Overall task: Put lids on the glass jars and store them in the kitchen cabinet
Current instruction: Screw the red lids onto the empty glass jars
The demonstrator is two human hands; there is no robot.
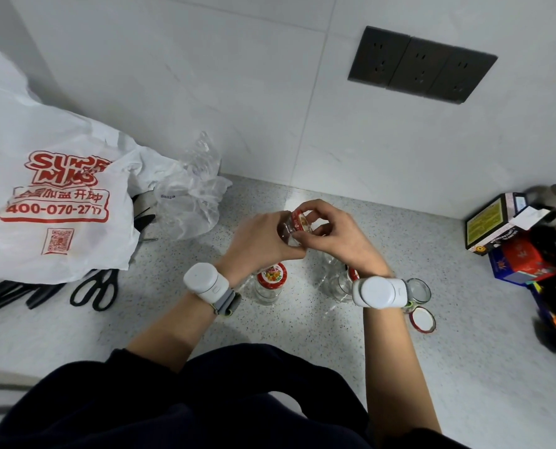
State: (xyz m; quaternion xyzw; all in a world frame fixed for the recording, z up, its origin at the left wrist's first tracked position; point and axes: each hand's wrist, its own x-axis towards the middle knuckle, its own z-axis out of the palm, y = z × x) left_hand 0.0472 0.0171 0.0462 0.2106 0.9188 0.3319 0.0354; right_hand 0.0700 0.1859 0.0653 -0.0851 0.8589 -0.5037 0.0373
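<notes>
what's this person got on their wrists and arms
The left wrist device and right wrist device are white rounded boxes on grey fabric straps with a yellow-green edge. The left hand and right hand are bare, no gloves. A dark sleeve ends near the left elbow.

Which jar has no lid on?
The rightmost jar: open mouth, its lid lying loose in front. The held jar and the left jar carry red lids.

Bright even light, perhaps from overhead, pale glare on speckled countertop (297, 194), faint shadows, wide-angle bending at edges, red jar lid (299, 219) slightly blurred, boxes (487, 223) at right smeared.
</notes>
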